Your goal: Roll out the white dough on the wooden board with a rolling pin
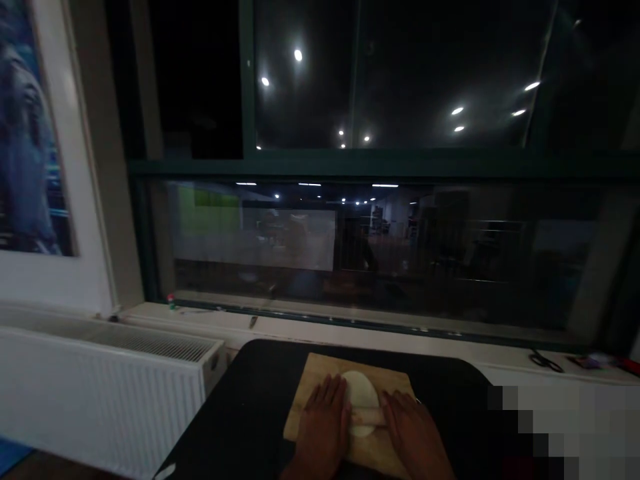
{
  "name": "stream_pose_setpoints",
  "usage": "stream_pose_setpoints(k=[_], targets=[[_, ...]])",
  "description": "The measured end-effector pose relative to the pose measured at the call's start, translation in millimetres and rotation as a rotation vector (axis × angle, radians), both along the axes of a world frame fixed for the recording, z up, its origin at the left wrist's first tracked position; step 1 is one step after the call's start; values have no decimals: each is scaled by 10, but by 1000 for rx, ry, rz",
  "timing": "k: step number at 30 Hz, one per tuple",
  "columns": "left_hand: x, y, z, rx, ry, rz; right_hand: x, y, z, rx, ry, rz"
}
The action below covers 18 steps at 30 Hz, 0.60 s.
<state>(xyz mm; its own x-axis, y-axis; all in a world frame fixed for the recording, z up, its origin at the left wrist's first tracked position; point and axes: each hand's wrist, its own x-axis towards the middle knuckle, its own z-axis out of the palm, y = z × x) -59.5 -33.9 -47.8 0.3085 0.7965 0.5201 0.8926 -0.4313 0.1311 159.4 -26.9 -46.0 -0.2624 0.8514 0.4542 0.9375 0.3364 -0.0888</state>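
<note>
A wooden board [373, 459] lies on the dark table, with a flat, pale round of dough [361, 385] on it. Across the dough runs a light wooden rolling pin [367, 417]. My left hand [324, 417] covers the pin's left end, its fingers pointing forward and close together. Over the right end rests my right hand [406, 420], fingers bent onto the pin. Both palms face down, and both ends of the pin are hidden beneath the hands.
The black table [240, 407] meets a white window sill [320, 333]. Left of it stands a white radiator [100, 387]. Black-handled scissors [546, 361] and small items lie on the sill at right; a small red-capped bottle [171, 301] stands at left.
</note>
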Motion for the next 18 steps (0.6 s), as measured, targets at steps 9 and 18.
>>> stream_pose_setpoints(k=[9,18], targets=[[68,164,-75,-226,-121,328,-255,1290,609,-164,-140,389],[170,429,-268,-201,-70,495,-468,1685,204,-157,-135,503]])
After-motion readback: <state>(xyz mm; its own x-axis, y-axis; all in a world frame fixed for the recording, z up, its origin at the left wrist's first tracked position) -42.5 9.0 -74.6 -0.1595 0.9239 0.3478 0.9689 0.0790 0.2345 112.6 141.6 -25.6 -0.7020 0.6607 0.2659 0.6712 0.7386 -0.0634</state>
